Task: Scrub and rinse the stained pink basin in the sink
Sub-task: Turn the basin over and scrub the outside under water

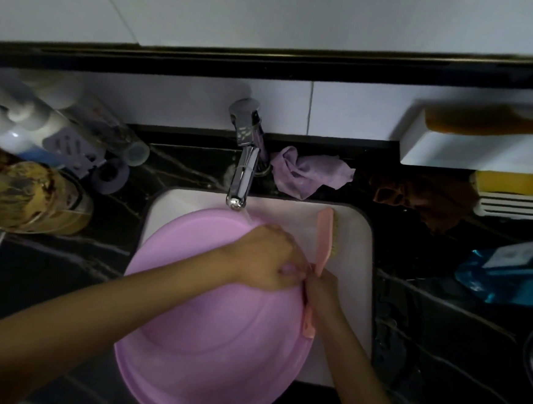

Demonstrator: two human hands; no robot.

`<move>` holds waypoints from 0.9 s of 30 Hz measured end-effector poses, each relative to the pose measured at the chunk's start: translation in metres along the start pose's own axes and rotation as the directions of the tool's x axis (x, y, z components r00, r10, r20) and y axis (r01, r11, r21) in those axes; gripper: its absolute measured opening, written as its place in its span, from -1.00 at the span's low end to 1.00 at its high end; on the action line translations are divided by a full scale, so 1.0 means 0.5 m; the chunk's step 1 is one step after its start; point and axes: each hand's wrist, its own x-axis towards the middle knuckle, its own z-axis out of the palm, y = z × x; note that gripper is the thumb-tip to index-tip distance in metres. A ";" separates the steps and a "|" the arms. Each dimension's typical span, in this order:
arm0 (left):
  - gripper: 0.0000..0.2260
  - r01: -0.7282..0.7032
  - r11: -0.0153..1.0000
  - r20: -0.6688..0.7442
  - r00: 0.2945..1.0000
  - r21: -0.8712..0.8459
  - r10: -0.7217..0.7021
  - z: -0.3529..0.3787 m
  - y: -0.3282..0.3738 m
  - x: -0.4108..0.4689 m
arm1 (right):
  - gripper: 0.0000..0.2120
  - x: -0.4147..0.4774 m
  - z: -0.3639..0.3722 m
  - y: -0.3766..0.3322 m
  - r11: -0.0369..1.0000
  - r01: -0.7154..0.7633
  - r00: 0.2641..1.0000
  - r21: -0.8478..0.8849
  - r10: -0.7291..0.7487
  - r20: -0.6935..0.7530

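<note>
Basin rim cropped; right hand half-hides brush.

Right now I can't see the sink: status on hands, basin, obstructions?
Both grips busy: left hand holds pink basin rim, right hand holds brush, bristles off the basin. Basin in sink, tap running onto its far rim. Nothing blocking.
</note>
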 end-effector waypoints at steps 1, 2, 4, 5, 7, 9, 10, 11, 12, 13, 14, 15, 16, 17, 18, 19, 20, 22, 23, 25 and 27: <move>-0.59 0.103 0.994 0.018 0.995 -0.032 -0.102 -0.001 -0.020 0.005 | -0.84 0.000 -0.005 -0.004 1.000 -0.016 1.000 -0.018 0.016 0.005; -0.52 0.238 0.970 0.032 0.971 -0.053 -0.237 -0.002 -0.052 0.004 | -0.82 -0.002 -0.006 -0.008 1.000 -0.025 1.000 -0.018 0.026 0.016; -0.41 0.475 0.870 -0.023 0.876 -0.129 -0.482 -0.003 -0.102 -0.007 | -0.84 -0.005 -0.010 -0.010 0.999 -0.032 0.999 -0.017 0.032 0.016; -0.39 0.518 0.846 -0.059 0.847 -0.125 -0.528 -0.001 -0.108 -0.015 | -0.85 -0.005 -0.011 -0.011 0.999 -0.037 0.999 -0.018 0.037 0.011; -0.44 0.405 0.914 -0.084 0.911 -0.008 -0.404 0.006 -0.079 -0.025 | -0.83 -0.006 -0.011 -0.012 0.999 -0.038 0.999 -0.014 0.038 0.016; -0.56 0.177 0.983 -0.088 0.981 0.049 -0.172 0.017 -0.022 -0.040 | -0.83 -0.010 -0.009 -0.010 0.999 -0.030 0.999 0.013 0.029 0.030; -0.62 0.069 0.996 -0.113 0.992 0.055 -0.063 0.025 0.003 -0.047 | -0.83 -0.012 -0.010 -0.011 0.999 -0.035 0.999 0.034 0.034 0.037; -0.65 -0.007 0.998 -0.147 0.989 0.058 0.015 0.031 0.011 -0.052 | -0.83 -0.012 -0.010 -0.014 0.997 -0.043 0.998 0.057 0.040 0.041; -0.67 -0.035 0.999 -0.154 0.987 0.035 0.040 0.029 0.007 -0.054 | -0.84 -0.012 -0.013 -0.014 0.997 -0.048 0.998 0.064 0.045 0.049; -0.65 -0.007 1.000 -0.142 0.990 0.001 0.007 0.025 -0.008 -0.055 | -0.85 -0.011 -0.016 -0.015 0.997 -0.057 0.997 0.057 0.054 0.057; -0.60 0.071 0.997 -0.126 0.989 -0.024 -0.074 0.017 -0.025 -0.055 | -0.85 -0.011 -0.018 -0.018 0.997 -0.063 0.996 0.041 0.060 0.072; -0.53 0.187 0.982 -0.113 0.975 -0.040 -0.190 0.006 -0.043 -0.055 | -0.85 -0.010 -0.020 -0.021 0.996 -0.074 0.994 0.042 0.070 0.087; -0.47 0.296 0.954 -0.096 0.949 -0.054 -0.300 -0.002 -0.059 -0.053 | -0.83 -0.012 -0.024 -0.024 0.991 -0.103 0.989 0.083 0.093 0.116; -0.42 0.374 0.924 -0.084 0.921 -0.079 -0.380 -0.009 -0.069 -0.049 | -0.81 -0.013 -0.029 -0.026 0.973 -0.160 0.977 0.163 0.133 0.166; -0.39 0.411 0.906 -0.072 0.905 -0.098 -0.419 -0.013 -0.073 -0.047 | -0.79 -0.021 -0.035 -0.030 0.944 -0.223 0.959 0.243 0.168 0.228; -0.37 0.425 0.900 -0.047 0.901 -0.098 -0.430 -0.016 -0.075 -0.043 | -0.78 -0.027 -0.045 -0.033 0.912 -0.278 0.937 0.303 0.188 0.293; -0.34 0.440 0.894 -0.011 0.897 -0.085 -0.442 -0.020 -0.077 -0.039 | -0.77 -0.035 -0.057 -0.033 0.893 -0.307 0.916 0.329 0.184 0.356; -0.33 0.506 0.861 0.040 0.863 -0.049 -0.504 -0.022 -0.083 -0.037 | -0.74 -0.046 -0.085 -0.028 0.889 -0.316 0.884 0.331 0.149 0.444; -0.38 0.545 0.837 0.051 0.838 -0.047 -0.543 -0.020 -0.090 -0.038 | -0.73 -0.055 -0.097 -0.023 0.887 -0.319 0.872 0.333 0.137 0.470; -0.53 0.638 0.766 0.097 0.770 -0.080 -0.631 -0.008 -0.107 -0.046 | -0.73 -0.068 -0.112 -0.002 0.884 -0.323 0.867 0.338 0.134 0.480; -0.59 0.711 0.692 0.131 0.703 -0.123 -0.699 0.011 -0.109 -0.062 | -0.73 -0.078 -0.111 0.020 0.886 -0.308 0.885 0.345 0.134 0.446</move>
